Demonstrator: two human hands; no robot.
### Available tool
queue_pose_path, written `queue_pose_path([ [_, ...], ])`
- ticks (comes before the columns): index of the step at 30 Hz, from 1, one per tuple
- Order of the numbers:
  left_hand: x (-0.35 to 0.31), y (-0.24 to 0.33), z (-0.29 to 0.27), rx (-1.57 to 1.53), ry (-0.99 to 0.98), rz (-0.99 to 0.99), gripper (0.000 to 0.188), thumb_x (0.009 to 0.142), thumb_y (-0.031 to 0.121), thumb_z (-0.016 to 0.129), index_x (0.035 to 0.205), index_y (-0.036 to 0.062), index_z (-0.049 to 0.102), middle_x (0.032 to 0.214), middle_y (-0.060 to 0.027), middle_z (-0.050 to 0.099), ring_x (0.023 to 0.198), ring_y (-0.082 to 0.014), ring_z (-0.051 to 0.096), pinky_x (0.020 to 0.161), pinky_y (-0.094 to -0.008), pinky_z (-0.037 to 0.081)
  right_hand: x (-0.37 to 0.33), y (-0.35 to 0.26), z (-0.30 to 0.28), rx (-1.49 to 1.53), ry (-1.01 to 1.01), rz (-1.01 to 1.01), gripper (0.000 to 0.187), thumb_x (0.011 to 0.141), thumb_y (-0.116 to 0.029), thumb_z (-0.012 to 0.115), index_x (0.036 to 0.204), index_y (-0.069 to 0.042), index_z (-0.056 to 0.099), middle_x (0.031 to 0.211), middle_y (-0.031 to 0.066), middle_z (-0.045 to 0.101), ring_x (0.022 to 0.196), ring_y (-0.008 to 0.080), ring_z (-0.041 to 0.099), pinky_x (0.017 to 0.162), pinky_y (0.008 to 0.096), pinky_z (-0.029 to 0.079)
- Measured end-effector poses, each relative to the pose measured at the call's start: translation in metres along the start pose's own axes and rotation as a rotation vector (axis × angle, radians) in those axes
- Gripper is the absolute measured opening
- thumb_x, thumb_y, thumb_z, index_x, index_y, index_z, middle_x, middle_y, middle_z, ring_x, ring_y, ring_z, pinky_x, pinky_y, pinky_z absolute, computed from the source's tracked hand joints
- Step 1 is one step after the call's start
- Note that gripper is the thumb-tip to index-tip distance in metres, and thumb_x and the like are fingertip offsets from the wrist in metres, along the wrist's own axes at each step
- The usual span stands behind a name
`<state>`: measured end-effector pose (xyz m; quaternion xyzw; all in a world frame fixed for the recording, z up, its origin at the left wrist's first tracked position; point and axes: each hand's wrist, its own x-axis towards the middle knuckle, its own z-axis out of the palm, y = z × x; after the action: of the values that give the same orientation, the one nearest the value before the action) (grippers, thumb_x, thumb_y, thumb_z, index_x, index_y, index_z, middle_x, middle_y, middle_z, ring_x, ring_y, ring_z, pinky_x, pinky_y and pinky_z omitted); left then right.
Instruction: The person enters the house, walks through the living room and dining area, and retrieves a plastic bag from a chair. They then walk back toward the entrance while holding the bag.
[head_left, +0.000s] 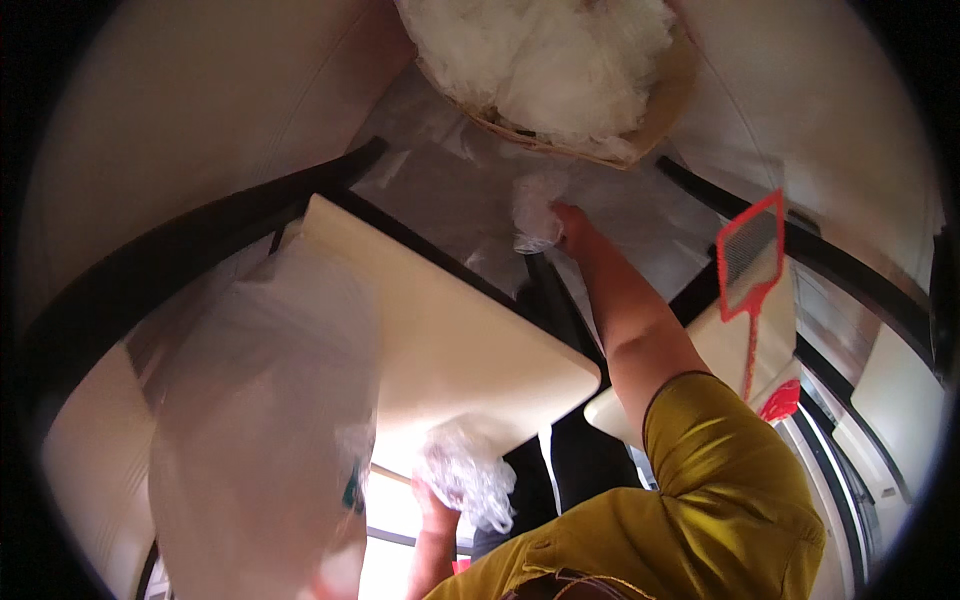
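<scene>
At the lower middle, my left hand (435, 508) is closed around a crumpled clear plastic bag (465, 472). My right arm, in an olive short sleeve, stretches forward over the grey surface (440, 200). At its end my right hand (570, 226) grips a small bunched piece of clear plastic film (538, 212). Most of the right hand's fingers are hidden by the film or blurred. Beyond it stands a shallow tan container (655, 125) heaped with whitish, see-through plastic film (550, 70).
A large full translucent bag (260, 420) bulges at the left, beside a cream tabletop (430, 330) with dark edging. To the right a red fly swatter (752, 255) stands upright near a red object (780, 400). Black curved bars (200, 245) run along pale walls.
</scene>
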<state>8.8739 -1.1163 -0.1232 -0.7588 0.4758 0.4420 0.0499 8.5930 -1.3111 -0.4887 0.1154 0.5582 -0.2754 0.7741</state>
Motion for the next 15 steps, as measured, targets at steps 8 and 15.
queue_pose_path([
  [8, -0.001, -0.004, -0.002, -0.118, 0.09, 0.161, 0.033, 0.067, 0.014, 0.067, 0.096, 0.0036, 0.058, 0.09, -0.0124, 0.062, 0.085, -0.0299, 0.058, 0.074, -0.036, 0.046, -0.238, -0.061, 0.136, -0.879, -0.309, -0.712, 0.032, 0.081, -0.016, 0.05, 0.113, -0.009, 0.053, 0.111, 0.0108, 0.053, 0.1, 0.0245, 0.051, 0.086, 0.0355, 0.04],
  [15, -0.012, 0.022, 0.004, -0.277, 0.075, 0.066, 0.036, 0.068, 0.009, 0.063, 0.103, 0.0022, 0.056, 0.094, -0.0159, 0.061, 0.089, -0.0321, 0.058, 0.077, -0.0349, 0.046, -0.388, -0.136, 0.15, -1.075, -0.171, -0.796, 0.024, 0.081, -0.018, 0.054, 0.102, -0.007, 0.057, 0.098, 0.0085, 0.058, 0.089, 0.0204, 0.053, 0.077, 0.0317, 0.042],
])
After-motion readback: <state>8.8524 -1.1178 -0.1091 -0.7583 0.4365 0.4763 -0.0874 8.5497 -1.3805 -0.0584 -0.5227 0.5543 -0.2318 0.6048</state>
